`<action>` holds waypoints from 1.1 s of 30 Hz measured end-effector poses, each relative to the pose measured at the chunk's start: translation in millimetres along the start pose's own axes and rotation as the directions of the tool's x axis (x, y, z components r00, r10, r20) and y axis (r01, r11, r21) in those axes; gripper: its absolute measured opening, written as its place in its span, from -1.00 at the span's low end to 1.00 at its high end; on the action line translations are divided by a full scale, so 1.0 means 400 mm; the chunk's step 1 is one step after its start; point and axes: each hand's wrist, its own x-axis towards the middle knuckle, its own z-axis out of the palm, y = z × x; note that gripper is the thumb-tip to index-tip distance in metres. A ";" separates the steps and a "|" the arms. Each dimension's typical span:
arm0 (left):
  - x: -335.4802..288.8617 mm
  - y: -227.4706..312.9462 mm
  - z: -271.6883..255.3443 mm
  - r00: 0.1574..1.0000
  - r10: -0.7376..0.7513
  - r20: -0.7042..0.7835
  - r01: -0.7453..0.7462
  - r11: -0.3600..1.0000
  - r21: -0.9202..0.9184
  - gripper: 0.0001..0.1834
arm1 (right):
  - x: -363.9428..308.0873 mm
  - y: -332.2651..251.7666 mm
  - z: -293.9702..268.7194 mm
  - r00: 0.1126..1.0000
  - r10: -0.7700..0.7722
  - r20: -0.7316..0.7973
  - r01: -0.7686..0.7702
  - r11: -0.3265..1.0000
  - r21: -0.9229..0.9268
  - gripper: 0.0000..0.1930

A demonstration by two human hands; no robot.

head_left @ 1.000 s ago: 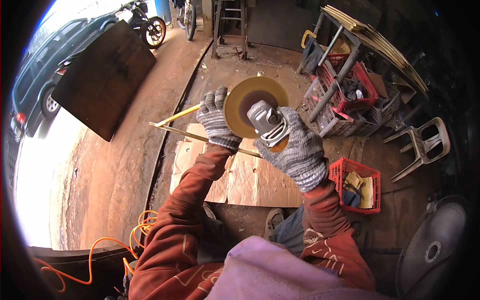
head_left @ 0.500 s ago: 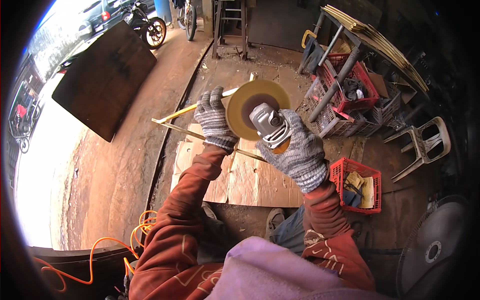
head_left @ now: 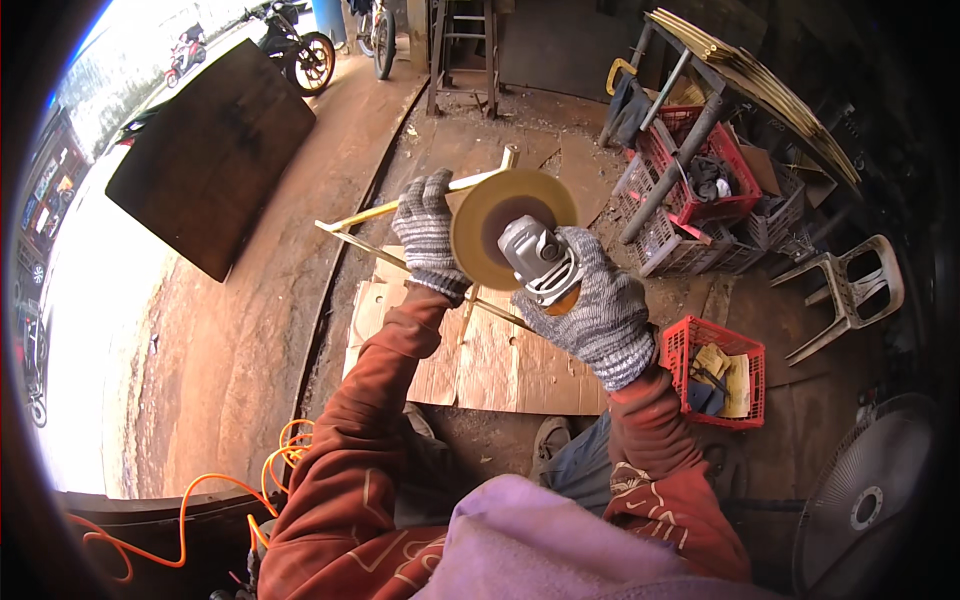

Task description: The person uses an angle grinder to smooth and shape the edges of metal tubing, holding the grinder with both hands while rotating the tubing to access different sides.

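Observation:
A grey knitted glove covers each hand. In my right hand [head_left: 603, 310] is an angle grinder [head_left: 536, 258], its grey metal head toward the middle of the view. The grinder's large round yellowish-brown disc [head_left: 478, 215] hides part of what lies beneath it. Left of the disc, my left hand [head_left: 428, 235] is closed around a bar of a slim, brass-coloured metal frame [head_left: 366, 216]. That frame has a pointed corner at the left and a short upright end beyond the disc. Whether the disc touches the bar cannot be seen. Flattened cardboard [head_left: 485, 370] lies below the frame.
To the right stand a red crate [head_left: 757, 372] with papers, stacked crates [head_left: 640, 255], a plastic chair [head_left: 850, 300] and a large fan [head_left: 865, 505]. Long brass-coloured bars [head_left: 735, 62] lie on a rack. A dark board [head_left: 215, 160] leans at left; an orange hose [head_left: 185, 520] coils nearby.
The grinder disc and the frame have shifted slightly down in view, and the frame's left corner a little right. At the upper left, the car is gone and a motorbike with a rider shows.

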 end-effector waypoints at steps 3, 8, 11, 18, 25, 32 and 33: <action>0.002 -0.020 0.026 0.999 0.003 0.036 0.000 0.998 -0.068 -0.50 | -0.012 -0.003 0.004 0.996 0.075 0.054 -0.074 0.997 -0.022 -0.27; -0.008 -0.044 0.026 0.990 0.018 0.143 -0.004 0.995 -0.099 -0.39 | 0.012 -0.017 -0.008 0.999 0.035 0.018 -0.035 0.999 0.025 -0.27; -0.004 -0.040 0.026 0.990 0.030 0.135 -0.013 0.992 -0.126 -0.35 | 0.007 -0.001 -0.002 0.999 0.039 0.022 -0.040 0.998 0.042 -0.26; 0.012 -0.057 0.022 0.991 0.037 0.127 -0.011 0.979 -0.203 -0.22 | -0.016 -0.004 0.002 0.988 0.119 0.094 -0.120 0.993 -0.001 -0.24; 0.042 -0.010 -0.076 0.956 0.057 0.288 0.062 0.920 -0.388 0.07 | -0.061 0.092 0.020 0.874 0.479 -0.088 -0.241 0.581 0.777 -0.37; 0.047 -0.124 -0.078 0.799 -0.111 0.591 0.527 0.602 -0.600 0.11 | -0.256 0.291 0.066 0.392 0.771 0.503 -0.414 -0.340 0.844 -0.39; 0.033 -0.151 -0.054 0.775 -0.158 0.611 0.610 0.437 -0.661 0.03 | -0.258 0.277 0.070 0.298 0.797 0.526 -0.391 -0.400 0.829 -0.38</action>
